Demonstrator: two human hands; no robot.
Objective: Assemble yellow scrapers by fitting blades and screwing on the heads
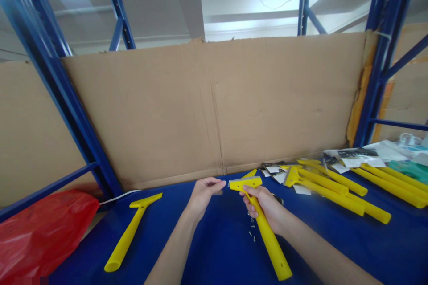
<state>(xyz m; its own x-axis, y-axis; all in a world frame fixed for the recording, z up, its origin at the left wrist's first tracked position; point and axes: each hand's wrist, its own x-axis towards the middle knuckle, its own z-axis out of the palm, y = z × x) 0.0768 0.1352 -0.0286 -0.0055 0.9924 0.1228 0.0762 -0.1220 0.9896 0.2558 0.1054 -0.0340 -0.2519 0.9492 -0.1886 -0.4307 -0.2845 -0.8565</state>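
A yellow scraper (267, 227) is gripped in my right hand (267, 207), its wide head tilted up and its hollow handle slanting down toward me. A thin clear or metallic strip runs along the head's top edge. Just left of that head, my left hand (204, 196) is closed in a pinch, thumb and fingertips together. What it holds, if anything, is too small to make out. Below its fingertips a small greyish piece (218, 193) shows. Several small screws (252, 234) lie on the blue table beside the scraper handle.
Another yellow scraper (130, 234) lies at left, near a red plastic bag (43, 236). Several yellow scrapers (327, 191) are piled at right with printed cards (361, 159). A cardboard panel (214, 111) and blue rack posts (384, 53) bound the blue table (220, 258).
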